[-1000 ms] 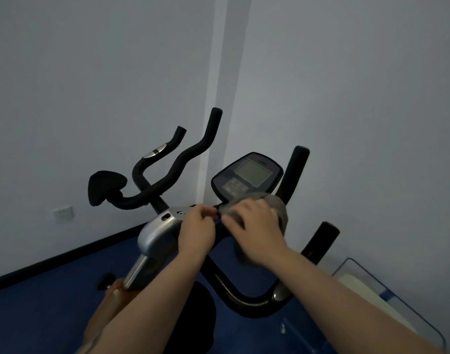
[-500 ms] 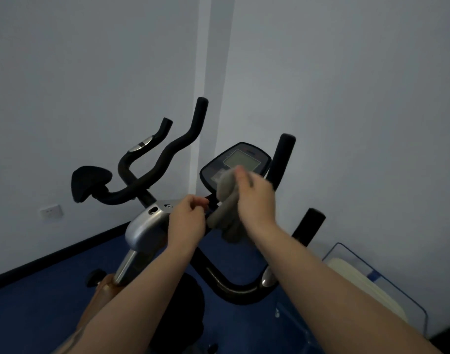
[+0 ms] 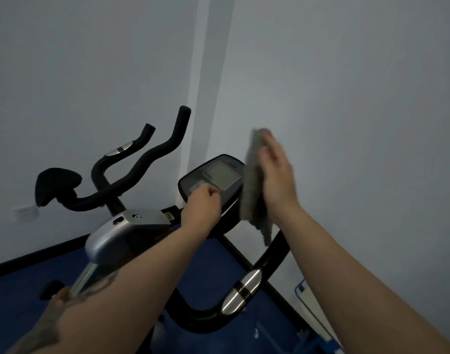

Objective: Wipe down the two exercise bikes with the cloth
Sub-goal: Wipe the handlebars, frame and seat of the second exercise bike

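— Right of the middle of the picture, what is that grey thing?

— That is the cloth (image 3: 252,182). It hangs down along the right handlebar post of the near bike (image 3: 152,226). The right hand (image 3: 277,175) lies flat against it, fingers straight and close together, pressing it to the post. The cloth is a bit blurry.

— Where is the other hand?

— The left hand (image 3: 202,203) is just left of the cloth, at the low edge of the screen panel (image 3: 213,178). Its fingers are curled up tight. It sits on the panel, but I cannot tell if it is holding the edge or only resting there.

— What does the panel look like?

— It is dark with a grey square screen in it. It tilts up toward us, and the cloth touches its right edge.

— And the rest of the bike?

— A black curved handlebar (image 3: 244,292) with a shiny silver patch runs along the bottom middle. A silver cover sits to the left of the left hand.

— Is there another bike?

— Yes, the far bike (image 3: 131,172) is at the middle left, with black wavy handlebars and a black pad. Behind it is a white wall (image 3: 91,72) with a small socket (image 3: 24,212) low at the left. The floor (image 3: 24,282) is blue.
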